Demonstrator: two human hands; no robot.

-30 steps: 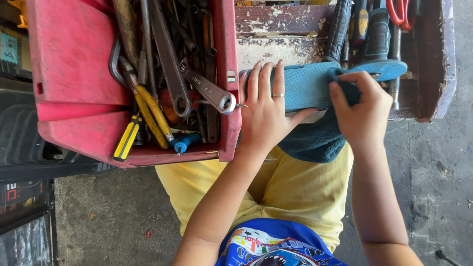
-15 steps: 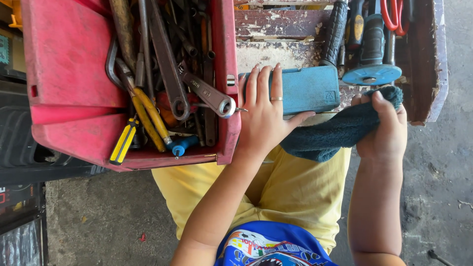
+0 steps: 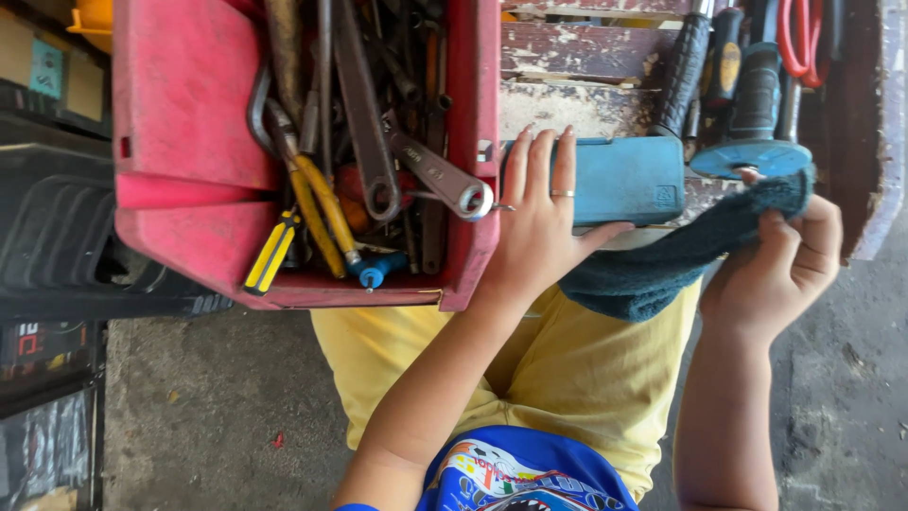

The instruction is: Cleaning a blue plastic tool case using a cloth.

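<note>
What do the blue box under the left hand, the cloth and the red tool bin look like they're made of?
Blue box: probably moulded plastic, smooth and matte with rounded edges. Cloth: soft dark teal fabric, fuzzy and draping, likely terry or microfibre. Red bin: likely plastic, dull and scuffed.

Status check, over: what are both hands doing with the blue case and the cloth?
Left hand flat on the blue case, pinning it to the wooden bench. Right hand gripping the dark teal cloth, off the case. Red toolbox crowds the left side.
</note>
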